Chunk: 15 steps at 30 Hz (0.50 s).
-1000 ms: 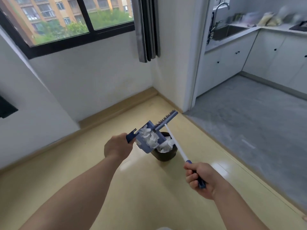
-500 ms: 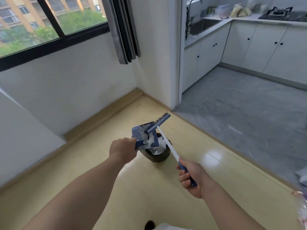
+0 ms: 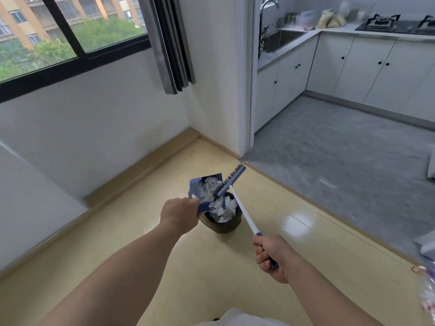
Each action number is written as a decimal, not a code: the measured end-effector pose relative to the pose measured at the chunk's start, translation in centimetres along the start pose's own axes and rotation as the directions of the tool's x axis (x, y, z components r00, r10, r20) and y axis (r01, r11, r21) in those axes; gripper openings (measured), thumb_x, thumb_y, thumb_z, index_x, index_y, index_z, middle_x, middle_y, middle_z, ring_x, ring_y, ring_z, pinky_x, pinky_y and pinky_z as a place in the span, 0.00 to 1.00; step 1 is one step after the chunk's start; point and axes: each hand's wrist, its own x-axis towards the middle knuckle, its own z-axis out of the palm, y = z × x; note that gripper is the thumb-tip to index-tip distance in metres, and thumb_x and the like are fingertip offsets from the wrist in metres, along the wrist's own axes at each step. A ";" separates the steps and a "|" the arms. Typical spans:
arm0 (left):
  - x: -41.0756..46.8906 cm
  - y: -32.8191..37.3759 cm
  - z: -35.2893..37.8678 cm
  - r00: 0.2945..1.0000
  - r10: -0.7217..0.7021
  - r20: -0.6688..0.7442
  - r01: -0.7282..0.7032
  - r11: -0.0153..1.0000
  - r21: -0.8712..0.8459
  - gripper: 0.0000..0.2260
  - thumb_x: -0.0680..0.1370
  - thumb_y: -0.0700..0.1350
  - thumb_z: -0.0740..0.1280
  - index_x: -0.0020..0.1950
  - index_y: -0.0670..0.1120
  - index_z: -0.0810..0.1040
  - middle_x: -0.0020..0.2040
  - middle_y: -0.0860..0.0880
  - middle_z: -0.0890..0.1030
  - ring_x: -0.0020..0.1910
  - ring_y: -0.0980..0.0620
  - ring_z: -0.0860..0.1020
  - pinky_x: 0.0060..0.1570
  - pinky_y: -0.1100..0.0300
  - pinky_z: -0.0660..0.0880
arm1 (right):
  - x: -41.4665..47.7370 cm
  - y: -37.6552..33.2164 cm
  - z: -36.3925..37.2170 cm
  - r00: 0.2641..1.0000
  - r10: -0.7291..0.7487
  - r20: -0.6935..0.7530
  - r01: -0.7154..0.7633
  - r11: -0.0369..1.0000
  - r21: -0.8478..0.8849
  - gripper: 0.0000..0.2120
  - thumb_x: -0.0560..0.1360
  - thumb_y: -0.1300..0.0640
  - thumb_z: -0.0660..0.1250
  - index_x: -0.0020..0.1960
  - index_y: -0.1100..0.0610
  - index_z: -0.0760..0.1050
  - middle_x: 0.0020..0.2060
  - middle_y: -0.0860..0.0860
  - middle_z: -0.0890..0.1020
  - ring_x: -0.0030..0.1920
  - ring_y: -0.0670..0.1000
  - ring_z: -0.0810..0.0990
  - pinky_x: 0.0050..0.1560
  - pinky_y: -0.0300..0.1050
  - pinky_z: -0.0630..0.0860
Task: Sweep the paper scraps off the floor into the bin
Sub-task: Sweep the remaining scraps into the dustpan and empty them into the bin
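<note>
Flooring (image 3: 131,250) of pale yellow boards fills the near room and meets grey kitchen floor (image 3: 341,165) at the right. On the yellow boards, near the wall corner, stands a dark round bin (image 3: 226,225), its mouth heaped with white paper scraps (image 3: 223,214). Tilted over the bin's left rim is a blue dustpan (image 3: 203,184), with more white scraps lying inside it. The left hand (image 3: 180,214) is curled tight around the dustpan's handle, just beside the bin's left edge. A brush with a white shaft (image 3: 242,211) crosses above the bin's right side; its blue head (image 3: 231,181) with dark bristles lies against the scraps in the pan. The right hand (image 3: 273,256) is wrapped firmly around the shaft's blue grip end, nearer the camera and to the right of the bin, apart from it.
</note>
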 end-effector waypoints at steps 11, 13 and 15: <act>0.0 -0.9 -0.2 0.999 -0.004 0.038 0.004 1.000 -0.016 0.12 0.82 0.56 0.57 0.53 0.50 0.76 0.42 0.50 0.80 0.35 0.47 0.73 0.34 0.58 0.67 | -1.0 -1.1 0.9 0.999 -0.045 0.022 0.042 0.994 0.098 0.08 0.80 0.57 0.62 0.43 0.55 0.66 0.26 0.48 0.63 0.19 0.43 0.59 0.17 0.32 0.54; -0.1 -0.9 -0.3 0.999 0.008 0.040 -0.007 1.000 -0.011 0.12 0.82 0.56 0.57 0.53 0.50 0.75 0.40 0.51 0.78 0.35 0.47 0.74 0.34 0.58 0.67 | -0.6 -1.0 1.2 0.999 -0.044 0.029 0.040 0.994 0.106 0.08 0.80 0.57 0.62 0.44 0.55 0.67 0.26 0.48 0.63 0.20 0.43 0.59 0.17 0.33 0.55; -0.2 -1.0 -0.3 0.999 0.012 0.039 -0.011 1.000 -0.017 0.13 0.82 0.56 0.58 0.53 0.50 0.75 0.41 0.51 0.78 0.35 0.48 0.73 0.34 0.58 0.67 | -0.1 -0.7 1.6 0.999 -0.037 0.029 0.034 0.995 0.097 0.08 0.80 0.57 0.62 0.43 0.55 0.67 0.26 0.48 0.63 0.20 0.43 0.59 0.17 0.33 0.55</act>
